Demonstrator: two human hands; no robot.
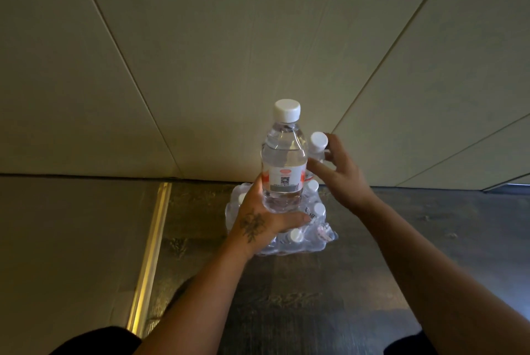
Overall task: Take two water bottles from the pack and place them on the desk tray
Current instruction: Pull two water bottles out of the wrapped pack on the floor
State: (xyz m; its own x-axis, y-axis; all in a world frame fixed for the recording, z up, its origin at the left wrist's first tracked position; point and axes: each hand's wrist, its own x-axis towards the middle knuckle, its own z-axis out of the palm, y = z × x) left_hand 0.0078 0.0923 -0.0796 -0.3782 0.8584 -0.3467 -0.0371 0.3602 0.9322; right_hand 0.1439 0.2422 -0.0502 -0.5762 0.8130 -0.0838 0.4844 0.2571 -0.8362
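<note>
While over pack (282, 228): both hands w/ bottles, wall (258, 39) behind.

A pack (282, 228) is sitting on the floor (372, 254) before the wall (258, 39). Above it, the left hand (258, 222) is holding a bottle (284, 159) upright; the right hand (338, 171) is gripping a second bottle (317, 145) just right and behind.

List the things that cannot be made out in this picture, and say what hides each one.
Head view only:
- Second bottle: only its cap and neck show; the first bottle and the right hand cover its body.
- Pack: the left hand covers much of it, so the bottles left cannot be counted.
- Label print: too small to read.
- Desk tray: not in view.
</note>
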